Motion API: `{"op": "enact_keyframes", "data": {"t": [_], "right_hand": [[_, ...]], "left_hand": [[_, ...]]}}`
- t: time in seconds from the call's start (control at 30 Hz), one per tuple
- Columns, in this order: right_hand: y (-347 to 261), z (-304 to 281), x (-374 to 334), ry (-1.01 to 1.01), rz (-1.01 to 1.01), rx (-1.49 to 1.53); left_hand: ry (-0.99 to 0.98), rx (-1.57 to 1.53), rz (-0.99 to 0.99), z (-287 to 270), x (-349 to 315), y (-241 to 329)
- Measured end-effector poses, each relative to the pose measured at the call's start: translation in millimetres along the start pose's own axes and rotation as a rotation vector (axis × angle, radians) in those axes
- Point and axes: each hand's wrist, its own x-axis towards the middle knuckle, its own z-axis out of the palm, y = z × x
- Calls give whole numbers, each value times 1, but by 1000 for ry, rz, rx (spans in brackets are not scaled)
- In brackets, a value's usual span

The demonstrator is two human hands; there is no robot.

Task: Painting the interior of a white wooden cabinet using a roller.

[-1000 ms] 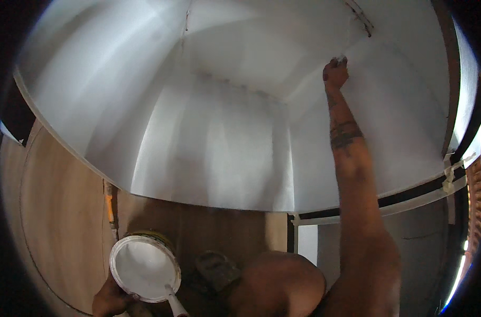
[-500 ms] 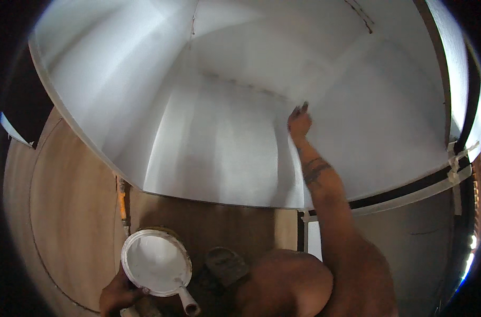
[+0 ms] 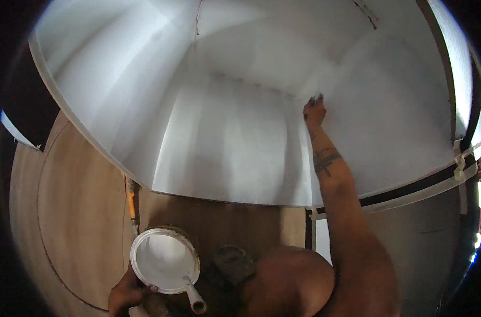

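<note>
My left hand (image 3: 125, 293) grips a round white tub (image 3: 135, 261) at its near left side, low in the view. White paint (image 3: 164, 259) shows inside it. A pale handle with a hollow end (image 3: 196, 300) juts over the tub's near right rim. My right arm stretches up into a large white-coated box-like interior (image 3: 230, 142). There my right hand (image 3: 315, 113) is closed at the inner corner where the panels meet. Dark fingertips show against the white surface; whatever they hold, if anything, is too small to make out.
A tool with an orange handle (image 3: 131, 203) stands left of the tub, by the brown boards (image 3: 82, 211). My bent knee (image 3: 293, 277) is beside the right arm, near a dark shoe-like thing (image 3: 234, 264). Pale tape (image 3: 461, 166) wraps a black edge at right.
My right hand has gone slightly up and right, further into the corner. The whole view has shifted a little, and the tub stays in my left hand.
</note>
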Motion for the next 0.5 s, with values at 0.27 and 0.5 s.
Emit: {"op": "enact_keyframes", "data": {"t": [0.27,0.5], "right_hand": [[13,0,-59,-162,31,2],[2,-7,1,74,-70,-83]], "left_hand": [[0,18,-7,3,5,13],[-14,50,-2,1,4,16]]}}
